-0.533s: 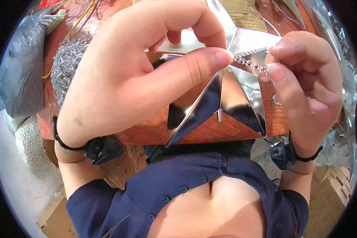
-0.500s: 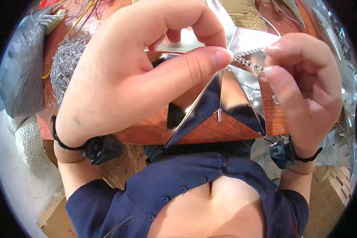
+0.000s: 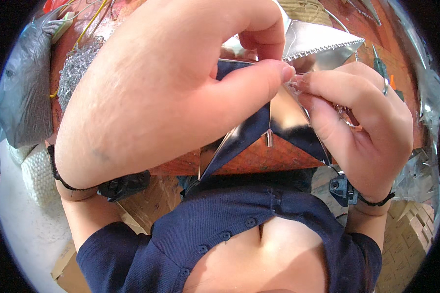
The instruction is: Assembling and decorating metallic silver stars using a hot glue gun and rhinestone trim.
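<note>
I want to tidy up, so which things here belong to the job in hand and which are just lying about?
Apparently in the job:
shiny metal star, with the left hand and right hand near its middle
silver beaded chain along one point

Apparently lying about:
grey plastic bag
pointed tool
silvery tangle (possibly supply)

Table (image 3: 278,158) spanning background, reddish wood showing dark marks along near edge. Pale floor (image 3: 14,210) lying brightly lit at left. Cardboard (image 3: 403,244) covering ground at lower right. Grey bag (image 3: 29,93) resting at table's left side; clear plastic (image 3: 430,93) lining right.
</note>
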{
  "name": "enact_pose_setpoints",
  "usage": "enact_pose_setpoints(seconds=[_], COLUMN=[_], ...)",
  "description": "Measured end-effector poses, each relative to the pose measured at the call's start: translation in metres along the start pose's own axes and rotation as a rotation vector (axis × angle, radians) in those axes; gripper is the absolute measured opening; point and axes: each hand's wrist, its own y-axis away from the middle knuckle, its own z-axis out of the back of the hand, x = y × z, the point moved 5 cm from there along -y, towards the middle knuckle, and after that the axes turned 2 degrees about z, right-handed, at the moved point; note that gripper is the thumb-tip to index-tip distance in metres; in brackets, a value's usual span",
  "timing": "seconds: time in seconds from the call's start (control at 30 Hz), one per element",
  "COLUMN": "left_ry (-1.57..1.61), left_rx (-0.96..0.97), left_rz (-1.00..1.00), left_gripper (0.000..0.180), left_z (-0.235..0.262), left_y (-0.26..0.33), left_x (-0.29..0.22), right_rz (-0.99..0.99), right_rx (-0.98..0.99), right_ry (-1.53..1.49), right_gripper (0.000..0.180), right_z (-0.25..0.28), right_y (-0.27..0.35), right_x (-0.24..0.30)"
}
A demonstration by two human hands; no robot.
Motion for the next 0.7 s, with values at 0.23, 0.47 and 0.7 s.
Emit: enact_pose_setpoints(seconds=[0.23, 0.47, 0.7], left_ry=[0.016, 0.033, -0.089], left_rx=[-0.041, -0.084, 0.001], left_rz=[-0.008, -0.021, -0.193], left_gripper=[0.016, 0.016, 0.018], left_z=[0.005, 0.009, -0.015], left_y=[0.006, 0.018, 0.010], left_x=[0.001, -0.005, -0.021], right_rz=[0.009, 0.022, 0.038], right_rx=[-0.022, 0.022, 0.017], right_ry=[-0.032, 0.094, 0.154], right_gripper=[0.023, 0.023, 0.022], right_z=[-0.002, -0.001, 0.007], right_y=[0.001, 0.001, 0.001], right_x=[0.004, 0.013, -0.006])
